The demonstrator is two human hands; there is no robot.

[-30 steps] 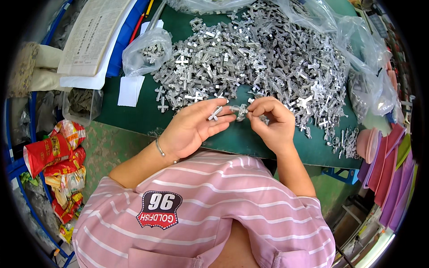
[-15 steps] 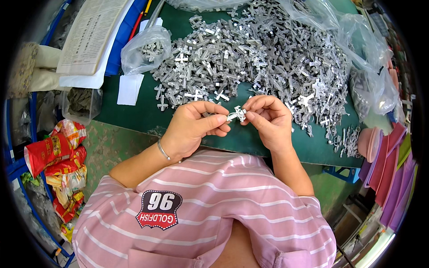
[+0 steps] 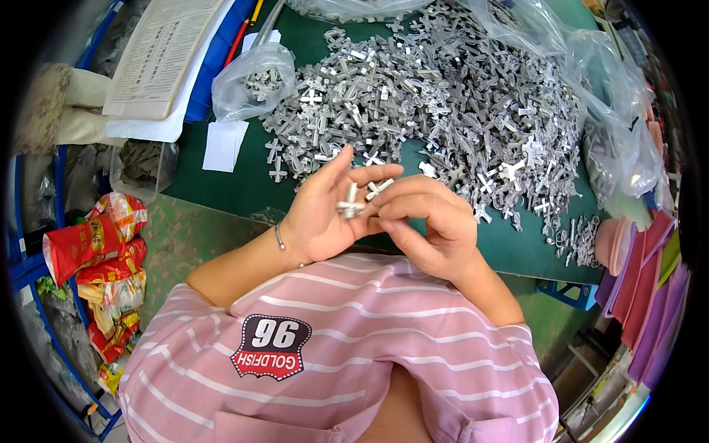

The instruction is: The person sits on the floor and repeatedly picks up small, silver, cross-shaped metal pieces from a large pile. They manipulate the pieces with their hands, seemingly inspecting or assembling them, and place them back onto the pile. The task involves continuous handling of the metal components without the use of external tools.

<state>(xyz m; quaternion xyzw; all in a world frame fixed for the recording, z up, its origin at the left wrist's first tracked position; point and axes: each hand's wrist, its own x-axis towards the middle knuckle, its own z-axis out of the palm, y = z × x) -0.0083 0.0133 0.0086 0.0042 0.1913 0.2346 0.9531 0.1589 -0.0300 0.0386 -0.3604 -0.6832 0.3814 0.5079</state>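
My left hand [image 3: 319,214] is turned palm up, fingers stretched out beneath my right hand. On its palm rests a small silver metal cross [image 3: 350,209], blurred by motion. A second small metal cross [image 3: 379,189] lies by the left fingers, against the right fingertips. My right hand [image 3: 436,225] is bent over the left palm with fingers curled and thumb drawn in; whatever is between its fingertips is hidden. Just beyond both hands spreads a large heap of small silver metal crosses [image 3: 443,96] on the green table [image 3: 229,193].
At the left of the heap are a clear bag of small pieces [image 3: 253,83], white paper slips [image 3: 224,146] and a plastic tub [image 3: 144,168]. Printed sheets [image 3: 159,59] lie far left. Clear plastic bags [image 3: 617,96] and stacked coloured trays [image 3: 642,288] stand right.
The piece pinched between both hands is no longer held up. My left hand has opened palm up, showing metal crosses on it, and my right hand has moved over that palm.
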